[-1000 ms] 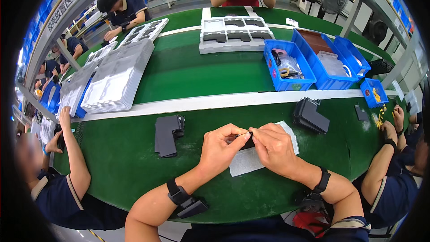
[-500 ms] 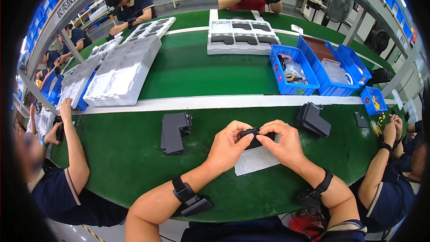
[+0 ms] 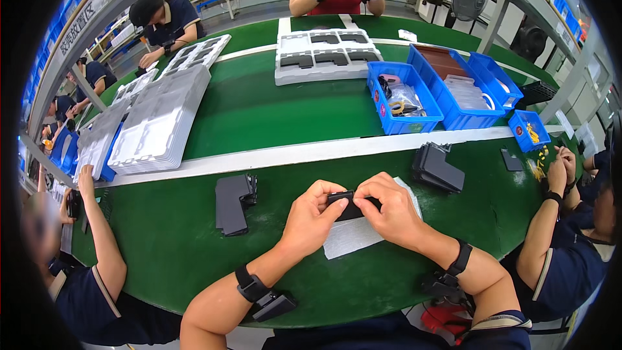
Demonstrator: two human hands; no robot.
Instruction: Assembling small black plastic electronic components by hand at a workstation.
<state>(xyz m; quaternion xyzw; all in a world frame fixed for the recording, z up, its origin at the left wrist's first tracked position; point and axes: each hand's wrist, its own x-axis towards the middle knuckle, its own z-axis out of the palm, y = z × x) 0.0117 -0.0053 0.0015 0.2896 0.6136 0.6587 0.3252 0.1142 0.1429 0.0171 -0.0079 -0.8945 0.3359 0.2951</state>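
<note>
Between my two hands is a small black L-shaped plastic part (image 3: 348, 211), its top edge raised toward me. My left hand (image 3: 312, 217) grips its left side between thumb and fingers. At its right, my right hand (image 3: 390, 212) pinches the upper edge; the fingertips hide whatever else they may hold. Under the part lies a whitish cloth (image 3: 355, 238), partly covered by both hands. A stack of black L-shaped parts (image 3: 232, 202) rests left of my hands, and a second stack of similar parts (image 3: 438, 167) lies to the right, farther off.
Beyond a white strip (image 3: 285, 156) stand stacked white trays (image 3: 159, 120) and a tray of black parts (image 3: 327, 72). Blue bins (image 3: 408, 123) are at the right. A small bin (image 3: 530, 131) holds yellow pieces. Co-workers sit at both sides and across the green table (image 3: 162, 220).
The whole view has shifted, so the table and bins appear farther left. My right fingers have moved slightly along the black part's edge, and both hands keep their grip.
</note>
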